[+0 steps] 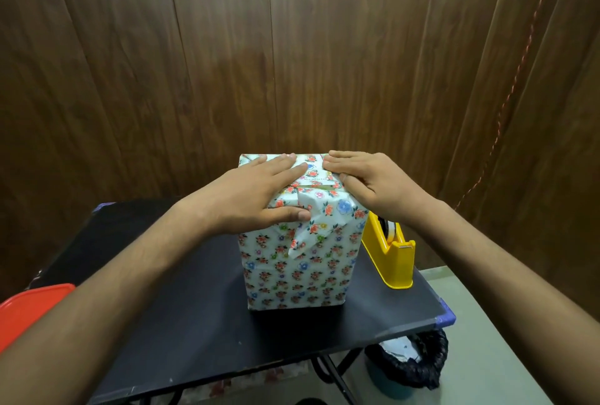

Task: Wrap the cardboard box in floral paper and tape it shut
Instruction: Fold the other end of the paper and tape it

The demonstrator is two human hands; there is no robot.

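Observation:
The box (pixel 298 268) stands upright in the middle of the black table (pixel 201 317), covered in white paper with small red, blue and green flowers. My left hand (pixel 256 196) lies flat on its top with straight fingers, and its thumb presses the upper front face beside a loose folded flap (pixel 306 235). My right hand (pixel 367 180) rests on the top right edge with its fingers stretched across the folded paper. A yellow tape dispenser (pixel 388 252) sits just right of the box, touching or nearly touching it.
A red plastic lid or container (pixel 29 310) shows at the table's left edge. Below the table's right corner stands a bin lined with a black bag (pixel 409 362). A dark wood-panelled wall rises close behind the table, and a twisted red cord (pixel 519 80) hangs at the right.

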